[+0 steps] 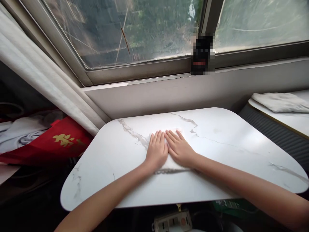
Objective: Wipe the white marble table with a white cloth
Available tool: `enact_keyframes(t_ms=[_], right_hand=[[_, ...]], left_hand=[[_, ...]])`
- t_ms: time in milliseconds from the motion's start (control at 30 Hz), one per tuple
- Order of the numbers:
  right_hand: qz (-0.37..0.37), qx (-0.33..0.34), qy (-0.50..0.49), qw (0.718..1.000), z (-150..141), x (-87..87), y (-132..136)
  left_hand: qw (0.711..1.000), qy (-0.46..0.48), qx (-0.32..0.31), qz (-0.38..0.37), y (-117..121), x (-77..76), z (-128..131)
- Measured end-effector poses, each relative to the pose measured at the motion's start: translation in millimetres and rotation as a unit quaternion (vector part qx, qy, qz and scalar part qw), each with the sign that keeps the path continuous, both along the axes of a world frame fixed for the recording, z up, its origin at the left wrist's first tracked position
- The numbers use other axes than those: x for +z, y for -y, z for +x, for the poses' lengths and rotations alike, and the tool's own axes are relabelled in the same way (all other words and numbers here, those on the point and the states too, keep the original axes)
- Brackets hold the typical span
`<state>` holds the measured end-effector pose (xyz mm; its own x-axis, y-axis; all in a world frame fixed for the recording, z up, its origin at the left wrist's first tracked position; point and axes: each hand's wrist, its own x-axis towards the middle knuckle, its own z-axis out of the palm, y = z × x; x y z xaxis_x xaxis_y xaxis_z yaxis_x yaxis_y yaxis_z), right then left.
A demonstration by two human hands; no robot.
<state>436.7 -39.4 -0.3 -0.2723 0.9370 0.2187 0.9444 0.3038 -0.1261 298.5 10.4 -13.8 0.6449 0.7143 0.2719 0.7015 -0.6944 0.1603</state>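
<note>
A white cloth [174, 166] lies on the marble-patterned white tabletop [231, 135], mostly covered by my hands. My left hand [158, 149] rests flat on it with the fingers stretched out. Beside it, my right hand [179, 146] is pressed flat too, its fingers slightly spread and pointing toward the window. The two hands touch or nearly touch along their inner edges. Only the cloth's near edge, with a greyish trim, and a faint bit beyond the fingertips show.
A window [135, 32] in a metal frame rises behind the table. To the left hang a pale curtain [41, 64] and a red bag with gold lettering [48, 143]. A folded white cloth [281, 102] lies at the right. Under the front edge is a power strip [172, 221].
</note>
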Motion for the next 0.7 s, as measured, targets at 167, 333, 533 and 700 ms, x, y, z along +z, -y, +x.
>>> enact_keyframes(t_ms=[167,333,533,700], right_hand=[[0.012,0.002,0.009,1.0,-3.1,0.7,85.8],[-0.008,-0.031,0.001,0.999,0.0,0.2,101.3],[-0.052,-0.122,-0.009,0.991,28.8,0.3,11.5],[-0.042,-0.138,-0.007,0.99,72.5,1.8,-83.3]], left_hand=[[0.995,0.001,-0.067,-0.074,75.1,6.7,-14.8],[0.982,-0.028,-0.091,-0.161,84.5,17.2,-13.1],[0.996,-0.028,-0.05,-0.07,2.3,11.4,39.4],[0.999,-0.032,-0.013,-0.025,-89.8,6.6,95.5]])
